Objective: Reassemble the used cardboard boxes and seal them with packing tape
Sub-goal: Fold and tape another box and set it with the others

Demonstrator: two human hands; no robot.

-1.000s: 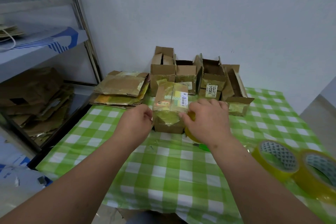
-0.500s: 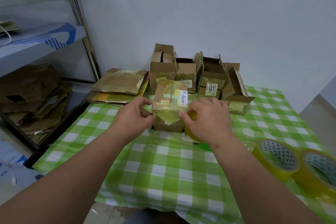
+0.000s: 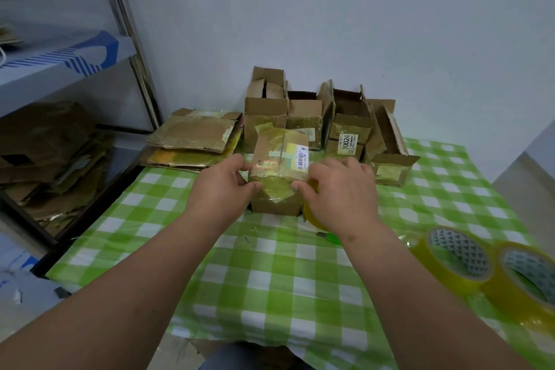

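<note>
A small closed cardboard box [image 3: 280, 156], covered with yellowish tape and bearing a barcode label, stands on the green checked tablecloth [image 3: 270, 279]. My left hand [image 3: 219, 186] grips its left front corner, thumb on the taped front face and fingers round the left edge. My right hand [image 3: 339, 189] holds a yellow tape roll [image 3: 312, 215] against the box's right side, and its thumb presses the tape on the front face. Most of that roll is hidden under the hand.
Several open boxes [image 3: 351, 126] stand behind, against the wall. Flattened boxes [image 3: 192, 138] are stacked at back left. Two yellow tape rolls [image 3: 450, 267] [image 3: 516, 294] lie at the right edge. A green cutter [image 3: 332, 238] lies below my right wrist. A metal shelf [image 3: 60, 54] stands on the left.
My left hand has shifted from the box's left side onto its front corner, the thumb now on the taped face. The right hand has stayed on the roll.
</note>
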